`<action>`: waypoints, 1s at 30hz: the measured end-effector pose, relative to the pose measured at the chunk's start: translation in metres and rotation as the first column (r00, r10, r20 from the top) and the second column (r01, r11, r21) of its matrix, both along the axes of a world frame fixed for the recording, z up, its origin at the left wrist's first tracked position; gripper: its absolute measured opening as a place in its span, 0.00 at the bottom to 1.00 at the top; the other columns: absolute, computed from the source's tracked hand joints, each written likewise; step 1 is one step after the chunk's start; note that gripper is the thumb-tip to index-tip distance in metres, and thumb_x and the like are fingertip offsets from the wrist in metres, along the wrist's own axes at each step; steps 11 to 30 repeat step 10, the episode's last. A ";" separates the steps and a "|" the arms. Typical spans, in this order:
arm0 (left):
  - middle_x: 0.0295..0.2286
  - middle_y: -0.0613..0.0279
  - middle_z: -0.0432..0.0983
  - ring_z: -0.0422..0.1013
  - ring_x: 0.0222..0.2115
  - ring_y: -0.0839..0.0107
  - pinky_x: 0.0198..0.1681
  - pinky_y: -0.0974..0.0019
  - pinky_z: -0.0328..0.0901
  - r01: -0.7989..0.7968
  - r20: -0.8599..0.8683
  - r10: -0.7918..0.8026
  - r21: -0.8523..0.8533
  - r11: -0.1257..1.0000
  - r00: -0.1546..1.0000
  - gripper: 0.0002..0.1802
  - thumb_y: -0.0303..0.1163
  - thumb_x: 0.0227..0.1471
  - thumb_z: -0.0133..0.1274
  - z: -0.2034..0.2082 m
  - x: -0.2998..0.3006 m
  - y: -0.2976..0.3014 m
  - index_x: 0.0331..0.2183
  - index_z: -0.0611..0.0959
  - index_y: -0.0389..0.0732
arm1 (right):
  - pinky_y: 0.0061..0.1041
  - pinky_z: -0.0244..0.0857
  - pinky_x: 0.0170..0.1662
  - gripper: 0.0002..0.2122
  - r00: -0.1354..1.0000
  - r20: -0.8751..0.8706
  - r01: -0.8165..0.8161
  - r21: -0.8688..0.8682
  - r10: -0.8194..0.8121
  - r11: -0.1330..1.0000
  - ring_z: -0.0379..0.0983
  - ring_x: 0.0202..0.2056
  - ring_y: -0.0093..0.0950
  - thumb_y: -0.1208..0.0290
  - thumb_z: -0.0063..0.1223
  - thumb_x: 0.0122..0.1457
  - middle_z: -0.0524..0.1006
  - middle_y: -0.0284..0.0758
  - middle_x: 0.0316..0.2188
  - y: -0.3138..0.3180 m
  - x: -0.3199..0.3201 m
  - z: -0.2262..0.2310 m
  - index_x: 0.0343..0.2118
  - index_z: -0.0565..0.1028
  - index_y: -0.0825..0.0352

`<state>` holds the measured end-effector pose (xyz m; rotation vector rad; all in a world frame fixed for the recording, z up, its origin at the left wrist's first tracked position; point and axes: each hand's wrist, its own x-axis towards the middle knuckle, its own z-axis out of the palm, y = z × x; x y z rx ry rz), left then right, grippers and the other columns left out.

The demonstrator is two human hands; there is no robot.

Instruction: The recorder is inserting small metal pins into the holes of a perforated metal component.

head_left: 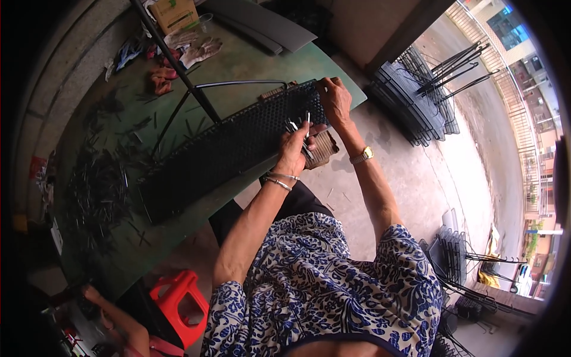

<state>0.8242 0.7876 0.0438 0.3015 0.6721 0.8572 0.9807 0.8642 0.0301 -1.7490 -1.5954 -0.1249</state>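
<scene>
Black perforated mesh panel (232, 140) lies across the green table (250, 62), its near end at the table's edge. The left hand (292, 149) pinches several small metal clips (295, 126) against it; the right hand (335, 101) grips the panel's end, fingers curled. Stacked panels (410, 104) stand well apart on the floor.

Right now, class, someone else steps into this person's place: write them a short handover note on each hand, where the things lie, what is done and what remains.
Left hand: closed on a bundle of thin metal pins, resting on the black perforated panel.
Right hand: gripping the panel's far end.
The panel lies across the green table, its wire frame along the far edge. More loose pins are scattered on the table's left part.
Done: cannot tell how many pins are fitted.
Left: the pins in hand are not yet placed. Stacks of similar panels stand on the floor.
</scene>
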 end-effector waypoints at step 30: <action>0.29 0.56 0.80 0.72 0.23 0.75 0.20 0.73 0.61 -0.174 -0.203 0.190 0.094 0.980 0.960 0.19 0.35 0.52 0.56 -0.002 0.004 -0.006 0.40 0.76 0.28 | 0.34 0.68 0.40 0.17 0.809 -0.441 -0.577 -0.464 0.390 0.672 0.75 0.38 0.34 0.55 0.52 0.55 0.72 0.47 0.47 -0.044 0.016 0.034 0.36 0.79 0.65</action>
